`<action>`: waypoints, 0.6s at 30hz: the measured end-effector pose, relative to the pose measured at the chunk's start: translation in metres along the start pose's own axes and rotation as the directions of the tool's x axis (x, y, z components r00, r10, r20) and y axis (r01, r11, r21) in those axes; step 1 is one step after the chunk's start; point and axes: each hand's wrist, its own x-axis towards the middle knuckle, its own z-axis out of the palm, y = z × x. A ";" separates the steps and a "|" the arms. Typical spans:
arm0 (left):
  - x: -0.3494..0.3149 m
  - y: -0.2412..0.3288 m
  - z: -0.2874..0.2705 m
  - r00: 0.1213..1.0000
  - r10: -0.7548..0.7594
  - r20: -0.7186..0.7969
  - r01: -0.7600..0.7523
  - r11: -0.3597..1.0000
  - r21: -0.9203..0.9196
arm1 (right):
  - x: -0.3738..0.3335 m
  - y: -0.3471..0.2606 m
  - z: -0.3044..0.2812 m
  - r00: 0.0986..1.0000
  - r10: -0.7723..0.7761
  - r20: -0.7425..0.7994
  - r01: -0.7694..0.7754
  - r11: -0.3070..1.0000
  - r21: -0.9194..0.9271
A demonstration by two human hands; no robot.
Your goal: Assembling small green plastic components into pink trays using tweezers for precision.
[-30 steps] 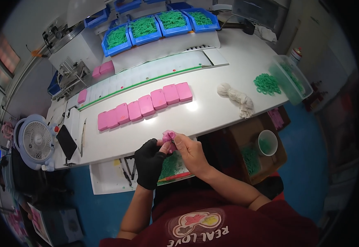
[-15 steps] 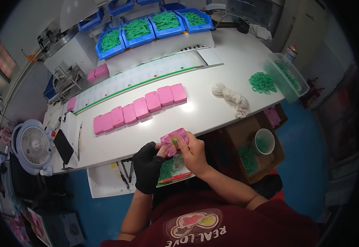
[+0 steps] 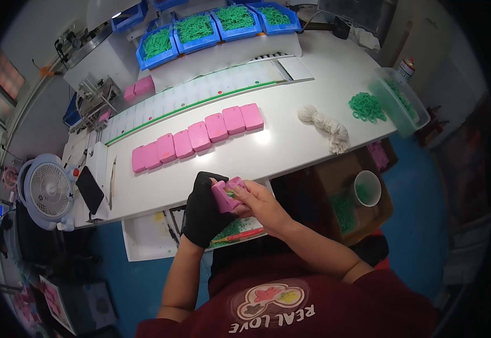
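Observation:
A pink rubber mould (image 3: 221,197) is held over the table's front edge, bent open, with a small green piece (image 3: 231,195) showing in it. My left hand (image 3: 202,209), in a black fingerless glove, wraps round its left side. Bare, my right hand (image 3: 265,207) grips the right side, its thumb pressed near the green piece. Several like pink moulds (image 3: 199,137) lie in a slanting row on the table beyond my hands. Under them an open drawer (image 3: 144,239) holds green bits and pens.
Blue bins (image 3: 196,31) of green pieces stand at the back. A twisted cloth (image 3: 324,129), a green pile (image 3: 367,107) and a clear tub (image 3: 406,115) lie to the right. Below is a cardboard box (image 3: 380,217) with a white cup (image 3: 367,188). A fan (image 3: 48,191) stands left.
Both hands have turned the mould more upright, and it now gapes around the green piece. My left hand is more closed around its side. The whole view has shifted slightly.

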 end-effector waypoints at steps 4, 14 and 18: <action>0.004 -0.003 -0.009 0.999 0.040 0.020 -0.040 0.999 -0.023 | 0.016 0.004 -0.038 0.988 -0.130 0.083 0.146 0.962 -0.231; 0.003 -0.003 -0.017 0.995 0.066 0.069 -0.060 0.994 -0.087 | 0.019 -0.004 -0.042 0.986 -0.027 0.165 0.090 0.917 -0.389; 0.002 -0.001 -0.020 0.983 -0.027 0.180 0.047 0.993 -0.109 | 0.019 -0.005 -0.043 0.978 -0.020 0.207 0.100 0.919 -0.380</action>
